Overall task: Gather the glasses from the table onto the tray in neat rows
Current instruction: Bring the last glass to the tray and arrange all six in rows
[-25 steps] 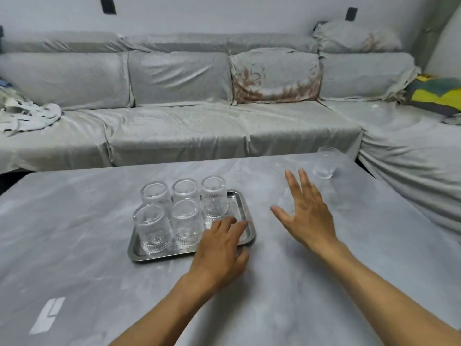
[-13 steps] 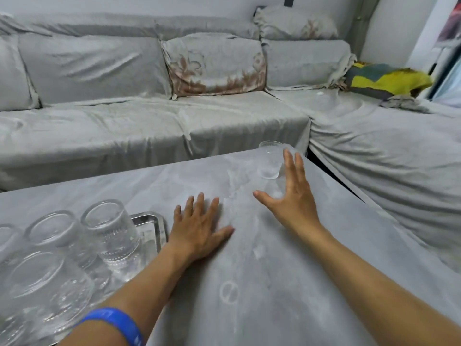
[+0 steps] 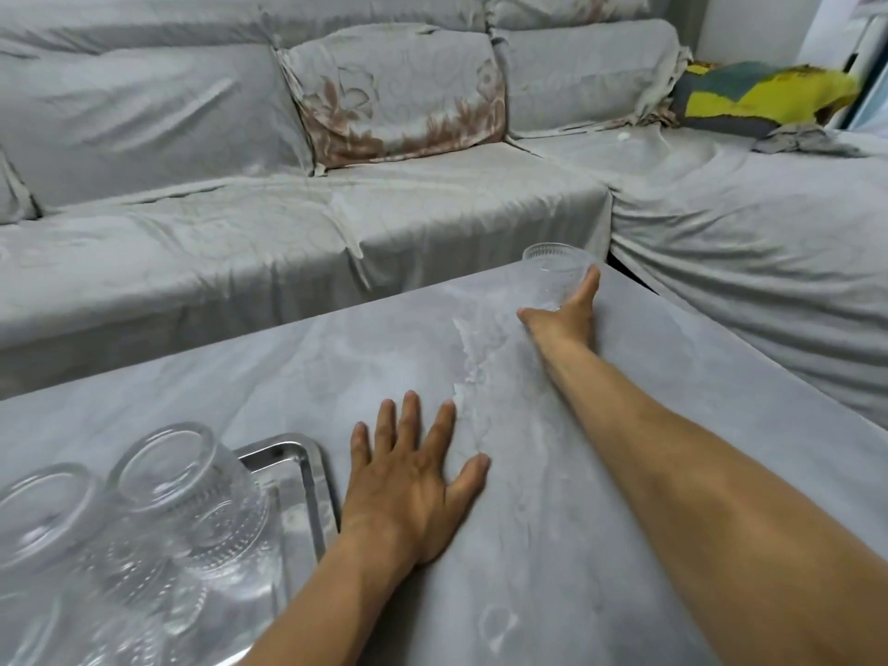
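A lone clear glass (image 3: 552, 274) stands at the far right corner of the grey table (image 3: 336, 358). My right hand (image 3: 567, 314) is stretched out to it, thumb on its left and fingers up its right side, closed around its lower part. The steel tray (image 3: 307, 478) lies at the lower left, partly cut off by the frame. Several clear patterned glasses (image 3: 192, 492) stand on it close together, blurred by nearness. My left hand (image 3: 413, 487) lies flat on the table just right of the tray, fingers spread, holding nothing.
A grey covered corner sofa (image 3: 240, 242) wraps around the table's far and right sides, close to its edges. A floral cushion (image 3: 399, 98) leans on its back. At the top right lies a yellow and green cushion (image 3: 759, 93).
My right hand has reached further out and closed around the far glass. The view has shifted forward and right. My left hand has left the tray and rests flat on the table.
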The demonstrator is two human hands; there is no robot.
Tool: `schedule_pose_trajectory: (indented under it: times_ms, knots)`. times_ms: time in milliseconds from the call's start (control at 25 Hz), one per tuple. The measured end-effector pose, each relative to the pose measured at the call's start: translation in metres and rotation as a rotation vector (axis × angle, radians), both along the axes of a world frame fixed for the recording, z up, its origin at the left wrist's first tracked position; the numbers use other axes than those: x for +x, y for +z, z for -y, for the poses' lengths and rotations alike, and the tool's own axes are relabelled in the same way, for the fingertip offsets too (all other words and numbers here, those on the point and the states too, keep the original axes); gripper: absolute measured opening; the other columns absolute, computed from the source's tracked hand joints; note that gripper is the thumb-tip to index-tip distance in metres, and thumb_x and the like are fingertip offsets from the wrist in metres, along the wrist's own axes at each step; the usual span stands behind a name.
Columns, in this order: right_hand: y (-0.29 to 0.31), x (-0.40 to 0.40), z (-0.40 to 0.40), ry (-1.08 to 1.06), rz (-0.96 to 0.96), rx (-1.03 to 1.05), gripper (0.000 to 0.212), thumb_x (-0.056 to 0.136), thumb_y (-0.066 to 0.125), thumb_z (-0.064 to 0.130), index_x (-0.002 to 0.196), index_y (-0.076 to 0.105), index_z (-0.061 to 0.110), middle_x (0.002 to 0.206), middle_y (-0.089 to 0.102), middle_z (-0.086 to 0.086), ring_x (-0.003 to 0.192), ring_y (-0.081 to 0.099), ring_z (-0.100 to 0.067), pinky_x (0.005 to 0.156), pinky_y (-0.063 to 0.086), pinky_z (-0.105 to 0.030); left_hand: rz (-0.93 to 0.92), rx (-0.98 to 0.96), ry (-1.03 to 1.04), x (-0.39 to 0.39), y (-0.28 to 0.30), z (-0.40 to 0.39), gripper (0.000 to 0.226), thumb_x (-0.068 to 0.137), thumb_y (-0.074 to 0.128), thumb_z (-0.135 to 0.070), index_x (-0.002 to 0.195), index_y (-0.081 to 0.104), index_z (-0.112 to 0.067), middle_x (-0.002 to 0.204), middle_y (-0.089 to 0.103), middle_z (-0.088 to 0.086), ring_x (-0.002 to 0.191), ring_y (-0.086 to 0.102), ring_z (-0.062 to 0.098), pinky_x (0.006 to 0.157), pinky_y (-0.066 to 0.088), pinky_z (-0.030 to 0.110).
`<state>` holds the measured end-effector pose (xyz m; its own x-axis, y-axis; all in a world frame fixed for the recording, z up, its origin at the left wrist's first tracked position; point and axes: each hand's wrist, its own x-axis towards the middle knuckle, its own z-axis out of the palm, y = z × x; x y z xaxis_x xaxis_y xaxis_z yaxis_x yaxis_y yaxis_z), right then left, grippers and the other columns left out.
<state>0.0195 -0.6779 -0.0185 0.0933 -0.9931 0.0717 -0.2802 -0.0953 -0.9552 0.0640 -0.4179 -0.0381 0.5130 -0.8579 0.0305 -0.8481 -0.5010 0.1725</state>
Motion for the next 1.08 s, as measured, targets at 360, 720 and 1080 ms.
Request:
schedule_pose_trajectory:
  times_ms: [360,720,1080]
  knots:
    - [0.026,-0.072,-0.096,0.196,0.109,-0.025,0.085,0.051,0.087,0.033,0.128,0.052,0.028,0.119,0.066,-0.001,0.099,0.067,-0.017,0.087,0.055,-0.036,-0.091,0.089,-0.015,-0.005,0.018,-0.004,0.074,0.088,0.019,-0.069,0.151,0.001,-0.034,0.162,-0.005,0.004,0.147,-0.008,0.025,0.118,-0.003,0.046]
    - [0.127,-0.088,-0.272,0.512,0.265,0.053,0.076,0.054,0.088,0.03,0.119,0.047,0.033,0.108,0.06,-0.003,0.09,0.064,-0.016,0.076,0.053,-0.035,-0.143,-0.368,-0.119,-0.054,0.128,-0.19,0.057,0.085,0.054,-0.035,0.139,0.043,-0.023,0.139,0.054,0.002,0.123,0.047,0.02,0.1,0.038,0.032]
    - [0.162,-0.041,-0.381,0.595,-0.038,-0.319,0.064,0.062,0.085,0.03,0.119,0.055,0.025,0.114,0.062,0.006,0.105,0.057,-0.015,0.086,0.048,-0.032,0.003,-0.587,0.364,0.001,0.124,-0.362,0.037,0.081,0.063,-0.016,0.118,0.06,-0.018,0.121,0.064,0.002,0.104,0.055,0.023,0.086,0.045,0.034]
